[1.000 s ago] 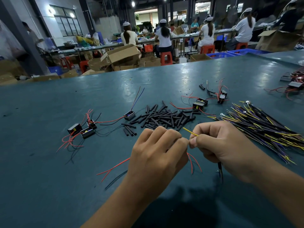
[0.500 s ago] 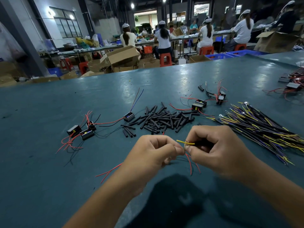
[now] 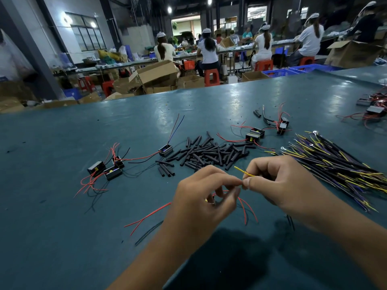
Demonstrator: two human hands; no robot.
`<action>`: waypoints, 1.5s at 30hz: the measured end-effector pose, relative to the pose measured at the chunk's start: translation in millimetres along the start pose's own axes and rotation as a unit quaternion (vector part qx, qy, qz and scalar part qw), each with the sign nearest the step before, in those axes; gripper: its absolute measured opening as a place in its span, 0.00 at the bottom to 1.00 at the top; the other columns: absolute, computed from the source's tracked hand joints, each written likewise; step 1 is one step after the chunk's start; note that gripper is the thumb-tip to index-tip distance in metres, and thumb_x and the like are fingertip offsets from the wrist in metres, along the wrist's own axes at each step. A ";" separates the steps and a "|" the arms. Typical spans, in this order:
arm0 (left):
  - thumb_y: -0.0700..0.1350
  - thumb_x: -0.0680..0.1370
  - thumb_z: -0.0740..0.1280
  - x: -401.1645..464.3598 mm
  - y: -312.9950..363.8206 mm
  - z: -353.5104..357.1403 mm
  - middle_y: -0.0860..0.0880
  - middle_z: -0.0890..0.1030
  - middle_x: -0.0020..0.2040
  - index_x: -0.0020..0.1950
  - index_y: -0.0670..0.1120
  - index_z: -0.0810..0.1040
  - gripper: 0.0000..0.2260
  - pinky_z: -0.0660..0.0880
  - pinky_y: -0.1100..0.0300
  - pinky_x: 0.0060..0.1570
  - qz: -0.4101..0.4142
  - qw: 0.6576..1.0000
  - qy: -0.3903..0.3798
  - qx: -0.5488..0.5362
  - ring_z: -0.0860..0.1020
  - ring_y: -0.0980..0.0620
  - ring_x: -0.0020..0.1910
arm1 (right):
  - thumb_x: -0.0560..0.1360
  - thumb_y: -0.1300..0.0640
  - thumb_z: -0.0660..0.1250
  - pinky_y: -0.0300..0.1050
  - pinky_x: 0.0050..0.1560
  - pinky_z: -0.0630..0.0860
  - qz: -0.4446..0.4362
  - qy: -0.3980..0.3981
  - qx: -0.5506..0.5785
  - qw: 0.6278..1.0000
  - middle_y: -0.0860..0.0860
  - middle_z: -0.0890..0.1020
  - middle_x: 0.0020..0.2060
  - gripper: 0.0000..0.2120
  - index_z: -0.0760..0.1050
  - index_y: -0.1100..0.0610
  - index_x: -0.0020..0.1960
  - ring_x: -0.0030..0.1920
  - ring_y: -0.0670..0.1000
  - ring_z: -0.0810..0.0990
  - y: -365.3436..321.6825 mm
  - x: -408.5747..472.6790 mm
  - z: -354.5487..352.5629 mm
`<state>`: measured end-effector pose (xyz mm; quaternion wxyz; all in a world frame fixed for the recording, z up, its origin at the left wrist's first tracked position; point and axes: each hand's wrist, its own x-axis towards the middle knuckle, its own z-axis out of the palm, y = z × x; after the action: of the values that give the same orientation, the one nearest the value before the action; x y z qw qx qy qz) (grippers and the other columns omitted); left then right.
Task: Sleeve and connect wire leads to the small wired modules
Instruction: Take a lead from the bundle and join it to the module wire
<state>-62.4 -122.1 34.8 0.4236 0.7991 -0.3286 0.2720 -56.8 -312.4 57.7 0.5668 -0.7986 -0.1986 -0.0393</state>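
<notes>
My right hand (image 3: pixel 278 185) pinches a yellow wire lead (image 3: pixel 243 171) whose free end sticks out up and to the left. My left hand (image 3: pixel 203 197) pinches thin red module wires (image 3: pixel 244 206) right against the right thumb, fingertips touching. A module seems tucked under the left fingers, mostly hidden. Red wires (image 3: pixel 146 216) trail out to the left on the green table (image 3: pixel 62 237). A pile of black sleeve tubes (image 3: pixel 211 152) lies just beyond my hands. A bundle of yellow and purple leads (image 3: pixel 335 164) spreads at the right.
Three small black modules (image 3: pixel 106 168) with red wires lie at the left, one more (image 3: pixel 165 150) near the tubes, and others (image 3: pixel 255 136) behind the pile. More modules (image 3: pixel 374 110) sit at the far right edge. Workers sit at benches beyond the table.
Both hands have stayed close together over the table. The yellow lead's free end swung from level to pointing up-left, and the left fingers opened slightly, showing the red wire looped beneath.
</notes>
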 end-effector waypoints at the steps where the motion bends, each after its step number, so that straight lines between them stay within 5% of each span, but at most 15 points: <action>1: 0.38 0.76 0.72 -1.3 -1.0 2.1 0.52 0.81 0.44 0.49 0.45 0.85 0.04 0.75 0.62 0.36 0.043 0.998 0.015 0.045 0.78 0.56 0.39 | 0.68 0.55 0.68 0.31 0.24 0.57 0.006 -0.003 0.008 1.000 0.43 0.66 0.22 0.09 0.76 0.62 0.35 0.23 0.42 0.59 -0.4 0.1 0.4; 7: 0.41 0.80 0.70 -1.8 -1.3 3.2 0.49 0.82 0.42 0.48 0.44 0.86 0.06 0.75 0.51 0.33 0.163 0.965 0.062 0.194 0.79 0.47 0.36 | 0.67 0.55 0.69 0.33 0.23 0.57 0.055 -0.027 0.061 0.996 0.45 0.65 0.22 0.08 0.77 0.58 0.33 0.23 0.44 0.58 -2.3 0.6 0.1; 14: 0.39 0.79 0.70 -1.8 -0.9 2.3 0.49 0.81 0.40 0.43 0.43 0.84 0.06 0.73 0.50 0.32 0.176 0.951 0.059 0.247 0.76 0.46 0.35 | 0.64 0.54 0.70 0.40 0.25 0.54 0.091 -0.055 0.104 0.989 0.49 0.64 0.24 0.07 0.76 0.58 0.33 0.26 0.49 0.56 -0.6 0.2 2.1; 18: 0.39 0.77 0.69 -2.4 0.6 3.5 0.50 0.80 0.41 0.43 0.43 0.83 0.04 0.74 0.53 0.35 0.111 0.981 0.045 0.154 0.77 0.49 0.38 | 0.67 0.55 0.69 0.36 0.24 0.57 0.061 -0.047 0.074 0.994 0.46 0.65 0.23 0.06 0.77 0.57 0.33 0.24 0.46 0.58 -1.1 0.3 2.8; 23: 0.40 0.73 0.71 0.5 7.5 0.9 0.56 0.79 0.34 0.41 0.48 0.84 0.04 0.68 0.69 0.35 -0.095 0.995 -0.004 -0.021 0.75 0.59 0.33 | 0.69 0.57 0.68 0.33 0.28 0.61 -0.022 -0.028 -0.004 0.999 0.47 0.70 0.25 0.07 0.76 0.60 0.35 0.27 0.43 0.63 -1.4 0.4 2.0; 25: 0.42 0.72 0.71 2.6 9.4 -1.4 0.55 0.78 0.30 0.38 0.47 0.84 0.04 0.69 0.67 0.32 -0.226 0.962 -0.036 -0.149 0.73 0.59 0.29 | 0.69 0.57 0.68 0.36 0.29 0.61 -0.048 -0.026 -0.042 0.998 0.50 0.69 0.26 0.06 0.76 0.57 0.35 0.28 0.45 0.63 0.0 -0.5 2.2; 28: 0.41 0.69 0.69 6.8 9.2 -5.8 0.49 0.74 0.30 0.34 0.45 0.83 0.05 0.69 0.63 0.29 -0.402 0.840 -0.103 -0.350 0.68 0.54 0.27 | 0.70 0.57 0.68 0.35 0.29 0.62 -0.082 -0.030 -0.075 0.993 0.52 0.71 0.27 0.05 0.76 0.54 0.35 0.28 0.42 0.64 2.4 -2.2 3.8; 30: 0.41 0.70 0.68 7.8 9.5 -7.5 0.49 0.72 0.31 0.32 0.47 0.81 0.06 0.69 0.63 0.29 -0.446 0.779 -0.145 -0.416 0.67 0.54 0.27 | 0.70 0.55 0.69 0.36 0.30 0.65 -0.091 -0.039 -0.081 0.992 0.52 0.74 0.29 0.04 0.77 0.53 0.37 0.29 0.43 0.67 4.1 -2.3 3.5; 32: 0.42 0.70 0.68 7.1 7.6 -7.9 0.50 0.72 0.31 0.32 0.47 0.80 0.07 0.69 0.63 0.29 -0.451 0.768 -0.143 -0.432 0.67 0.55 0.27 | 0.71 0.53 0.70 0.38 0.33 0.71 -0.084 -0.050 -0.055 0.994 0.52 0.78 0.33 0.03 0.78 0.52 0.41 0.32 0.44 0.72 5.7 -0.8 1.0; 39: 0.42 0.70 0.68 6.0 -1.0 -8.7 0.46 0.73 0.32 0.34 0.47 0.82 0.05 0.71 0.62 0.29 -0.410 0.824 -0.071 -0.386 0.69 0.52 0.28 | 0.72 0.53 0.70 0.37 0.41 0.76 -0.075 -0.027 -0.039 0.996 0.48 0.83 0.39 0.03 0.79 0.48 0.46 0.39 0.45 0.79 11.6 3.7 -7.2; 45: 0.50 0.70 0.73 3.2 -0.4 -7.2 0.50 0.78 0.32 0.43 0.48 0.84 0.07 0.73 0.61 0.30 -0.312 0.910 -0.016 -0.271 0.74 0.53 0.30 | 0.72 0.51 0.69 0.47 0.42 0.78 -0.077 -0.007 -0.045 0.996 0.51 0.83 0.39 0.03 0.80 0.47 0.46 0.41 0.53 0.81 11.3 3.9 -5.5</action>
<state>-61.2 -116.7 40.5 0.6822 0.7193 -0.1304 0.0138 -48.2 -319.5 50.8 0.5244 -0.8058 -0.2613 -0.0858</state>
